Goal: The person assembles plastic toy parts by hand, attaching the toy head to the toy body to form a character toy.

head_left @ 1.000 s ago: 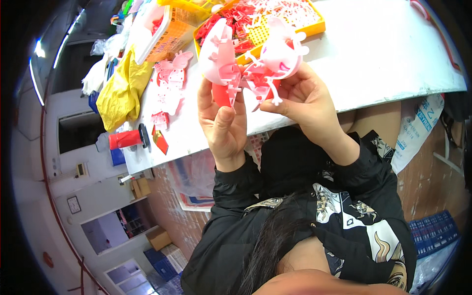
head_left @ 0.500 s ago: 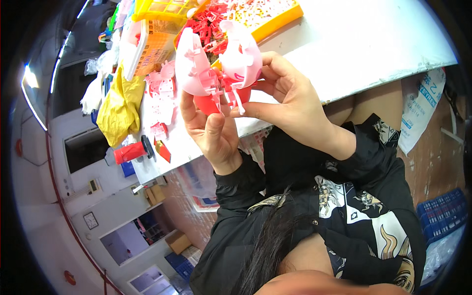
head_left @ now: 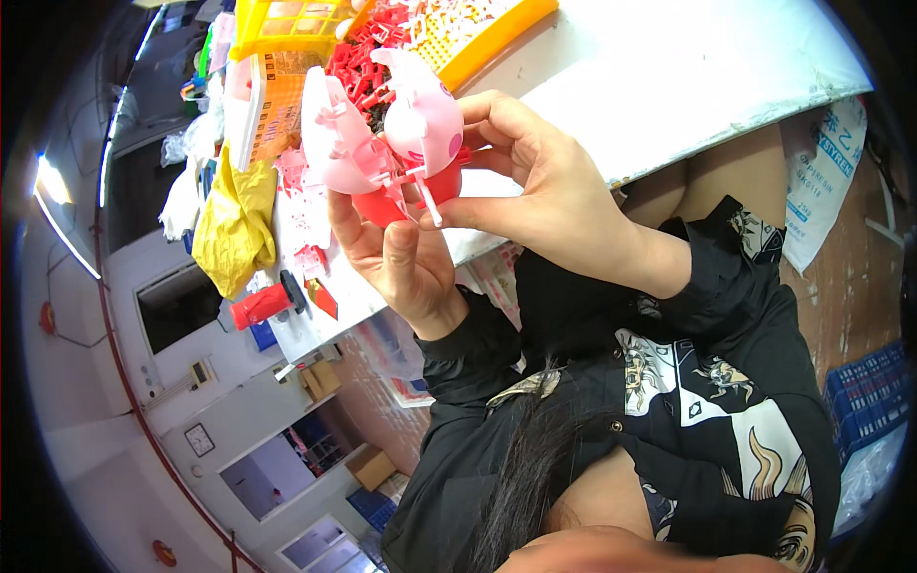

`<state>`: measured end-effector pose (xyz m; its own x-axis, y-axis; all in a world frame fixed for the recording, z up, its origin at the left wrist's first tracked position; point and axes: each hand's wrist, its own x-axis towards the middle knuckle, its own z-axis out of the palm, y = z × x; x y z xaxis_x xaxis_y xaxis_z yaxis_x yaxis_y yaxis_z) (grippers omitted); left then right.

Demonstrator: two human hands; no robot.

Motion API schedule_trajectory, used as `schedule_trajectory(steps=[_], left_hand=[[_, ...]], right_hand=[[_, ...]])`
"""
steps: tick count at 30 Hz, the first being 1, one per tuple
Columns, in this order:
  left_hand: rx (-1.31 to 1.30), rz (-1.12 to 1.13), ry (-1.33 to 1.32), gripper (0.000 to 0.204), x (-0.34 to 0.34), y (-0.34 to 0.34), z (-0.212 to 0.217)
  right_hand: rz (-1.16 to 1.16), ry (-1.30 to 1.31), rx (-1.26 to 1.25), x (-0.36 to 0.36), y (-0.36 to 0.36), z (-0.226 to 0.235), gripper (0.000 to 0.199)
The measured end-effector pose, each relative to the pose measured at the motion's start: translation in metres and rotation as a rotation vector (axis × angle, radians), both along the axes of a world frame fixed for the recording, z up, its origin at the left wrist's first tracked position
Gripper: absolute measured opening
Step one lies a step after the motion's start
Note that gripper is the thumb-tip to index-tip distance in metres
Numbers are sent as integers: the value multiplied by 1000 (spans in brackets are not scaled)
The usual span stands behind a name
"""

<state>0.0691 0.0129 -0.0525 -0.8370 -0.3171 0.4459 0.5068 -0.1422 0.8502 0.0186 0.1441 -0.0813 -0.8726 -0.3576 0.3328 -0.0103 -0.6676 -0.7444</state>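
Above the table edge I hold a pink and red plastic toy shell (head_left: pixel 427 124), its two rounded pink halves standing apart at the top. Red lower parts join beneath them. My left hand (head_left: pixel 406 272) is closed around the left half (head_left: pixel 344 158) from below, thumb up beside the red base. Reaching in from the right, my right hand (head_left: pixel 573 201) grips the right half, its thumb near a thin pale pink peg (head_left: pixel 430 199) that sticks out toward me. Fingers behind the shell are partly hidden.
A yellow tray (head_left: pixel 506 40) of red and pale small parts lies behind the toy. Left are a printed box (head_left: pixel 272 105), pink moulded pieces (head_left: pixel 310 258), a yellow bag (head_left: pixel 234 229) and a red cylinder (head_left: pixel 260 307). The white table (head_left: pixel 669 86) extends right; a printed sack (head_left: pixel 823 181) hangs beyond it.
Both hands and the shell have shifted left in the picture and tilted slightly. The background has turned a little with the view. Both hands keep hold of the shell.
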Motion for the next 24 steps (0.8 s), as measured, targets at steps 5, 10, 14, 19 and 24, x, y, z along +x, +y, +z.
schedule_trajectory(steps=[5,10,14,19,24], left_hand=[[-8,0,-7,68,0,0,1],[-28,25,-20,68,1,1,1],[-26,1,-6,67,-1,1,1],[-34,22,-11,67,-2,2,2],[-71,11,-26,67,-2,-1,-1]], right_hand=[[-1,4,22,1,0,0,51],[-6,11,33,1,2,1,51],[-22,8,30,1,1,1,51],[-12,8,39,0,1,2,50],[-1,-12,20,0,0,1,50]])
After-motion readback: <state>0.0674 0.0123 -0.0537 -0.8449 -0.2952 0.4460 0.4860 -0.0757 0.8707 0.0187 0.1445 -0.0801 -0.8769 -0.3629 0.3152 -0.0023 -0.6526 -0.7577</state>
